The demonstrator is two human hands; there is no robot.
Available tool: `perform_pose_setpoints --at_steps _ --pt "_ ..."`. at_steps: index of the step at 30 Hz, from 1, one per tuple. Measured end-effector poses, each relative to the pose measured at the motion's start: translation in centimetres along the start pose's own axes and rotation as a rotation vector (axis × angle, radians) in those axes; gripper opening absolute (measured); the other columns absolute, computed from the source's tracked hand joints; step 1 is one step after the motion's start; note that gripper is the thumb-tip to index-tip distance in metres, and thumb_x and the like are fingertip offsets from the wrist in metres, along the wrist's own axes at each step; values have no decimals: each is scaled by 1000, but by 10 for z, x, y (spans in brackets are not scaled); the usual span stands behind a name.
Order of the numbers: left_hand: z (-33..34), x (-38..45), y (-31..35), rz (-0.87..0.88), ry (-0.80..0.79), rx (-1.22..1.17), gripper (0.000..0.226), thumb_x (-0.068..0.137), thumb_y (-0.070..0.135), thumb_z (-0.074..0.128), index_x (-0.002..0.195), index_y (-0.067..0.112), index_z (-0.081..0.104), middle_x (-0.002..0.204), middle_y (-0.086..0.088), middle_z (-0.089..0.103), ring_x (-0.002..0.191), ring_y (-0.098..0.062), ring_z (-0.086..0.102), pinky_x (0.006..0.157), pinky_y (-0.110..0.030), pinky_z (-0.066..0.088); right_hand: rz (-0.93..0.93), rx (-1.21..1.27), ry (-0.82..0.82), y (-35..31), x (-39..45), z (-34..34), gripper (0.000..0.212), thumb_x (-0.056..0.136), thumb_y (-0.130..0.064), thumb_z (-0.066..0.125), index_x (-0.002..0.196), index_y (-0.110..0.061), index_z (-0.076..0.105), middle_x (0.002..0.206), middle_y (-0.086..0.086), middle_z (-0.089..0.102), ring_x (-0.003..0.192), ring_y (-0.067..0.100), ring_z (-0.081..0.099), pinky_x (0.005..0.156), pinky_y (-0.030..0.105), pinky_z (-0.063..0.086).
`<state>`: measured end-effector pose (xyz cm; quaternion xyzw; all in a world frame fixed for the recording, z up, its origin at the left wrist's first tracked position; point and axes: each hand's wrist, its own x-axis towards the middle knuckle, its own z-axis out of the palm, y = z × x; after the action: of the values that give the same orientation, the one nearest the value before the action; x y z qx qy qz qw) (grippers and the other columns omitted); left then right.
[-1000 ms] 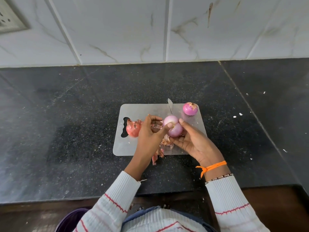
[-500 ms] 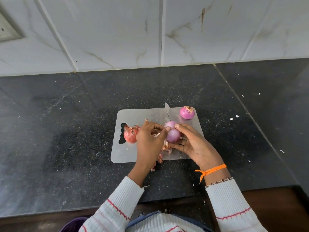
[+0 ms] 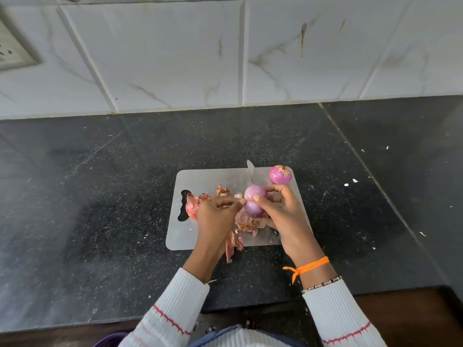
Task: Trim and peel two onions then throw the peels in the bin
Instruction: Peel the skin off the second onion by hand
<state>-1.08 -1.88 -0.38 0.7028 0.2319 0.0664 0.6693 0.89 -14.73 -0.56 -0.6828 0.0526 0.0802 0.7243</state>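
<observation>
A: Right hand (image 3: 283, 216) first?

B: Curled round the peeled onion (image 3: 253, 205), thumb across its middle, fingers wrapped behind at three o'clock. Held just above the cutting board (image 3: 213, 179).

A: Left hand (image 3: 215, 216)?

B: At nine o'clock of the same onion. Fingertips (image 3: 241, 202) pinched together against its skin, touching beside the right thumb. Cannot tell whether a strip of peel is caught between them.

A: Outward from there?

B: Loose peels (image 3: 244, 224) directly beneath at six o'clock, some hanging over the board's near edge. More peels toward nine o'clock, by the handle slot. Second onion (image 3: 280, 174) at one o'clock, resting on the board's far corner, apart from both hands. Knife blade tip (image 3: 250, 169) at twelve o'clock, beyond the held onion. Dark countertop (image 3: 100, 196) all round.
</observation>
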Motion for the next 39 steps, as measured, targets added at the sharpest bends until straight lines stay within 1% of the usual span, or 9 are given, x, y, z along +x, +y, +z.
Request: perform_pose_setpoints --at_steps 6,8,12,18,24,27,34,37,39 --pt "0 -5 4 51 25 84 4 79 10 71 78 8 74 81 1 67 75 -15 64 72 -36 56 -110 -148 42 -3 -4 4 28 76 -25 75 96 -25 57 96 -5 62 92 9 62 76 30 57" --pt "-1 -7 4 52 18 87 4 79 10 71 79 7 74 77 1 68 69 -10 62 69 -32 54 -126 -188 47 -3 -4 3 30 75 -25 75 98 -24 56 97 -5 62 94 10 61 81 35 56" --pt "-4 -10 3 -45 -6 22 8 79 9 71 71 9 73 69 -5 69 61 -17 59 72 -42 56 -81 -156 30 1 -6 3 29 73 -27 76 95 -28 56 98 -4 62 97 18 63 82 47 55" --pt "-4 -14 6 -53 -6 23 16 80 7 68 65 9 71 69 -14 67 63 -23 55 72 -49 55 -44 -146 15 2 -7 4 29 76 -26 74 97 -27 56 100 -4 62 97 20 64 81 46 57" --pt "-7 -14 -1 -5 -61 31 22 86 11 61 64 8 68 66 -17 61 62 -23 51 64 -45 49 92 80 -38 -3 -12 5 25 84 -16 66 106 -13 55 106 12 63 85 18 67 60 27 57" --pt "-7 -14 -1 -30 -66 -16 21 89 10 56 70 9 63 67 -14 59 66 -25 52 70 -48 50 168 173 -68 -6 -12 3 24 89 -16 59 111 -7 56 104 14 63 75 15 69 65 30 60" --pt "-12 -14 0 123 -35 34 46 95 28 48 67 -8 50 64 -11 50 63 -19 43 65 -35 37 229 209 -118 -7 -12 -1 28 95 -21 49 114 -1 55 111 23 61 79 20 69 65 29 59" --pt "-10 -16 5 172 -50 128 27 85 34 64 70 12 60 67 5 60 63 -9 53 67 -29 45 235 196 -135 -7 -12 -1 29 94 -21 50 115 -1 56 107 21 63 76 20 71 64 29 59" --pt "-9 -15 4 177 -56 172 20 80 33 70 75 15 63 69 9 61 62 0 53 61 -18 45 239 193 -167 -7 -13 -1 25 94 -20 50 111 -3 58 101 18 64 72 18 71 62 28 59"
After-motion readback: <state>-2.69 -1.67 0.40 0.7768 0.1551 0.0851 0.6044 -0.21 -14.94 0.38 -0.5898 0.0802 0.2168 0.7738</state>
